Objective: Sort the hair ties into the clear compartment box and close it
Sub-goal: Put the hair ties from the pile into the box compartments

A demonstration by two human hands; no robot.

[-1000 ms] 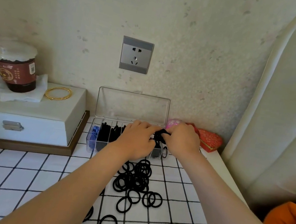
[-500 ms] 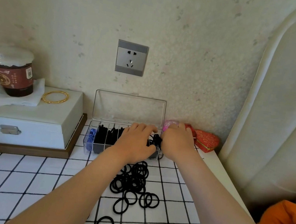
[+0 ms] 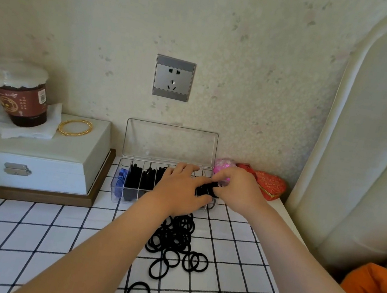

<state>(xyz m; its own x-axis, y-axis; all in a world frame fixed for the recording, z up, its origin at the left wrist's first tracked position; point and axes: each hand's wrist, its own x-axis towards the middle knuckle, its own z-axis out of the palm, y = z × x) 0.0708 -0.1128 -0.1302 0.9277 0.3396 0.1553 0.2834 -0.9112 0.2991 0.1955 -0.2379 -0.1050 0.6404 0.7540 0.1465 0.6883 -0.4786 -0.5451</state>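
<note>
Fingers (image 3: 221, 176) of the right hand (image 3: 239, 191) curled in, pinching black hair ties (image 3: 206, 189) at the right end of the clear compartment box (image 3: 115, 186), likely to tuck them in; left hand (image 3: 180, 191) lay straight-fingered across the middle slots, seemingly steadying it. Lid (image 3: 170, 142) stood upright, so closing was not yet due. A loose pile (image 3: 172, 239) lay on the checked bench (image 3: 21, 233) just before the box. Cup (image 3: 23, 99) label: writing too small to read.
</note>
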